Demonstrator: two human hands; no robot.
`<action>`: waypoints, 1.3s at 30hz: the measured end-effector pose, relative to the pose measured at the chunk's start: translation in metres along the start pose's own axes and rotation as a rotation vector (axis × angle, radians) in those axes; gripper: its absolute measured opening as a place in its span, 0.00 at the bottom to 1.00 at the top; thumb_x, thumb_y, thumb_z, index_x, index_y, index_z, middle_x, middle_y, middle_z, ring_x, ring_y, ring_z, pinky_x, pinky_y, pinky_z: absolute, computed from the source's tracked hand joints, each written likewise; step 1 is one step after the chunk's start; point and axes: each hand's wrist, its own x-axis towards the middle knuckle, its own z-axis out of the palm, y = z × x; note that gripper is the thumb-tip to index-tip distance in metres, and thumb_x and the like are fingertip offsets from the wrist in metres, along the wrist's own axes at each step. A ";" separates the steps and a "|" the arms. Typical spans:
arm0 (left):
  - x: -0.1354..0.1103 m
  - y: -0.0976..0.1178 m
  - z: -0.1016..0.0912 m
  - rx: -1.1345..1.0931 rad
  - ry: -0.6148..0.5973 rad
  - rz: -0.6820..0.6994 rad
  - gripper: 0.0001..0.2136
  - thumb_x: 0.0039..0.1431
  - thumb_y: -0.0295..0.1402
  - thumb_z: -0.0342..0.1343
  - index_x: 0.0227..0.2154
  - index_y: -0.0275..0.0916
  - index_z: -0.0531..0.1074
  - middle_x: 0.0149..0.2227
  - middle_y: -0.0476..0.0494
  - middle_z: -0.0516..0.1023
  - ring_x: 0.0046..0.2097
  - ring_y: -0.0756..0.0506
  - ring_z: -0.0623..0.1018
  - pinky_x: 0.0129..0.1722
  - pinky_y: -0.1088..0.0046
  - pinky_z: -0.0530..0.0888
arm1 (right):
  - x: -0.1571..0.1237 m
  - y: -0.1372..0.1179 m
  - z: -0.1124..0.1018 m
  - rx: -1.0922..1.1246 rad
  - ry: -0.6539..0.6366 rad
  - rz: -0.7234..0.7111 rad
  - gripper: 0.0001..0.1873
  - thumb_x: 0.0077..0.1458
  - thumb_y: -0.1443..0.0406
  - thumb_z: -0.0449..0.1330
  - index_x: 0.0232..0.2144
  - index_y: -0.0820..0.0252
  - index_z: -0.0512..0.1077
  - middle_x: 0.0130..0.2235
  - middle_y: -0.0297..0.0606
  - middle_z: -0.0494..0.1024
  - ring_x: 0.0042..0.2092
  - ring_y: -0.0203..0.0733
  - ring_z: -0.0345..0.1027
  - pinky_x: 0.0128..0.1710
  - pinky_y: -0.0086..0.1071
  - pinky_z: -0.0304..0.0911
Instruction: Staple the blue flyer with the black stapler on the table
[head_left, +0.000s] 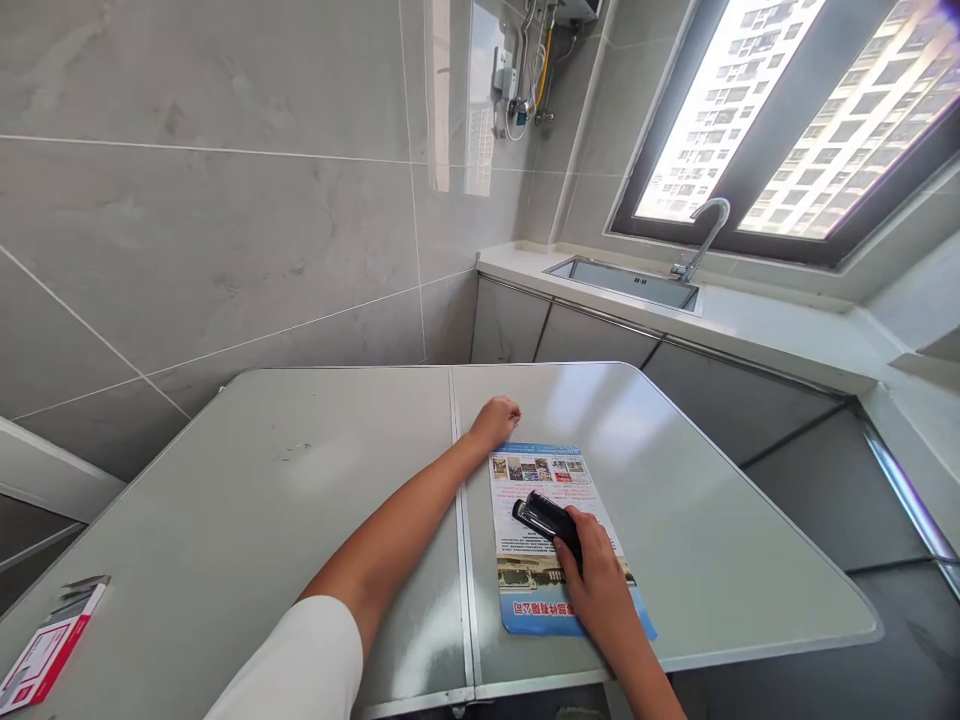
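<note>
A black stapler is gripped in my right hand, its front end pointing up and to the left. It lies over a printed flyer with blue bands, small pictures and a building photo; the flyer's large lettering appears upside down. My right hand covers part of the flyer's right side. Just beyond the flyer's top left corner, my left hand is closed, its fingers curled in. What it holds, if anything, is hidden.
The pale folding table has a metal seam down its middle. A red and white package lies at the left edge. Behind are a tiled wall, a counter, a sink and a faucet under a window.
</note>
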 end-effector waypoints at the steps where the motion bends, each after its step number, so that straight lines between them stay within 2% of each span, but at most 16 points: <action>1: -0.008 -0.012 -0.015 0.009 0.039 -0.028 0.08 0.60 0.25 0.60 0.37 0.37 0.84 0.42 0.39 0.83 0.44 0.45 0.81 0.50 0.70 0.75 | 0.000 0.001 0.001 0.003 0.000 0.004 0.21 0.71 0.60 0.51 0.63 0.52 0.61 0.56 0.47 0.73 0.57 0.55 0.69 0.56 0.53 0.69; 6: -0.072 -0.084 -0.097 0.115 0.168 -0.196 0.10 0.61 0.26 0.56 0.37 0.38 0.84 0.41 0.40 0.83 0.42 0.44 0.81 0.48 0.68 0.75 | 0.000 0.005 0.005 0.025 -0.007 0.027 0.20 0.70 0.59 0.52 0.62 0.50 0.62 0.55 0.44 0.74 0.57 0.54 0.69 0.56 0.52 0.70; 9: -0.117 -0.116 -0.128 0.188 0.166 -0.264 0.08 0.60 0.28 0.57 0.33 0.39 0.83 0.38 0.41 0.83 0.39 0.44 0.80 0.45 0.69 0.75 | 0.001 0.003 0.006 0.022 0.008 0.023 0.20 0.70 0.59 0.52 0.62 0.51 0.62 0.55 0.45 0.74 0.57 0.54 0.69 0.56 0.53 0.69; 11: -0.140 -0.128 -0.139 0.235 0.173 -0.297 0.09 0.61 0.30 0.55 0.35 0.40 0.82 0.39 0.41 0.83 0.42 0.42 0.80 0.48 0.67 0.75 | 0.003 -0.002 0.003 0.020 0.007 0.015 0.20 0.69 0.60 0.52 0.61 0.52 0.63 0.54 0.46 0.74 0.56 0.54 0.69 0.56 0.53 0.69; 13: -0.153 -0.136 -0.144 0.280 0.189 -0.338 0.10 0.62 0.31 0.54 0.37 0.40 0.82 0.42 0.39 0.82 0.44 0.40 0.79 0.50 0.64 0.73 | 0.004 -0.008 0.000 0.012 0.001 0.018 0.20 0.69 0.61 0.51 0.62 0.53 0.63 0.54 0.47 0.74 0.56 0.55 0.69 0.57 0.53 0.69; 18: -0.153 -0.138 -0.142 0.339 0.167 -0.394 0.11 0.63 0.32 0.51 0.37 0.39 0.80 0.42 0.37 0.81 0.46 0.37 0.78 0.47 0.63 0.73 | 0.006 -0.019 -0.005 -0.012 0.023 0.033 0.22 0.68 0.64 0.52 0.62 0.53 0.64 0.54 0.46 0.74 0.56 0.54 0.69 0.57 0.53 0.69; 23: -0.145 -0.125 -0.143 0.481 0.134 -0.475 0.12 0.63 0.31 0.51 0.37 0.39 0.80 0.43 0.34 0.80 0.49 0.34 0.77 0.46 0.62 0.73 | 0.006 -0.020 -0.007 0.001 0.023 0.039 0.23 0.67 0.65 0.53 0.63 0.53 0.65 0.53 0.46 0.75 0.55 0.53 0.70 0.55 0.50 0.71; 27: -0.133 -0.094 -0.136 0.614 0.139 -0.455 0.12 0.64 0.30 0.51 0.37 0.36 0.80 0.48 0.31 0.79 0.53 0.31 0.75 0.49 0.59 0.72 | 0.005 -0.021 -0.007 0.015 0.013 0.056 0.22 0.67 0.64 0.53 0.62 0.53 0.65 0.53 0.47 0.75 0.56 0.54 0.70 0.56 0.51 0.70; 29: -0.125 -0.071 -0.119 0.520 0.111 -0.367 0.13 0.65 0.31 0.50 0.40 0.36 0.80 0.48 0.32 0.80 0.52 0.33 0.76 0.50 0.60 0.72 | 0.005 -0.020 -0.007 0.027 0.001 0.067 0.22 0.68 0.64 0.53 0.62 0.54 0.65 0.54 0.47 0.74 0.56 0.54 0.69 0.57 0.52 0.69; 33: -0.108 -0.022 -0.068 0.140 -0.027 -0.244 0.13 0.67 0.38 0.53 0.44 0.37 0.80 0.45 0.38 0.82 0.48 0.39 0.79 0.49 0.65 0.73 | 0.004 -0.016 -0.008 0.074 -0.015 0.087 0.21 0.68 0.64 0.53 0.62 0.53 0.65 0.56 0.47 0.74 0.58 0.53 0.69 0.58 0.51 0.68; 36: -0.098 0.008 -0.037 0.112 -0.054 -0.223 0.14 0.63 0.37 0.61 0.47 0.34 0.79 0.48 0.34 0.79 0.53 0.36 0.77 0.53 0.64 0.72 | 0.005 -0.013 -0.009 0.122 -0.022 0.081 0.21 0.67 0.66 0.53 0.61 0.53 0.65 0.56 0.46 0.74 0.59 0.53 0.68 0.59 0.52 0.67; 39: -0.095 0.032 -0.022 0.100 -0.068 -0.237 0.09 0.63 0.32 0.60 0.43 0.35 0.79 0.46 0.34 0.80 0.51 0.37 0.78 0.51 0.66 0.72 | 0.005 -0.012 -0.011 0.161 -0.050 0.077 0.22 0.65 0.66 0.53 0.60 0.53 0.66 0.56 0.45 0.75 0.59 0.52 0.69 0.60 0.51 0.67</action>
